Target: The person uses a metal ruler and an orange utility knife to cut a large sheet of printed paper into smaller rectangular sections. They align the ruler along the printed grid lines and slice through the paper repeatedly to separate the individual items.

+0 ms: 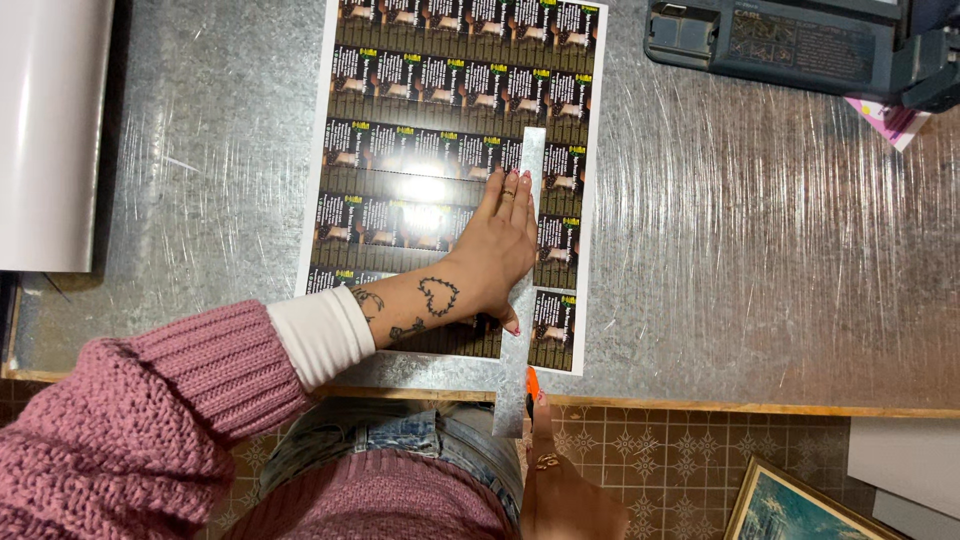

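On a scratched metal table, a printed sheet of small cards lies under a metal ruler. The left hand presses flat on the ruler; firm, even pressure should prevent slipping. The right hand grips an orange cutter at the ruler's near end.

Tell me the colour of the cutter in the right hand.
Orange: the cutter peeks above the right hand beside the metal ruler. Head view shows it best.
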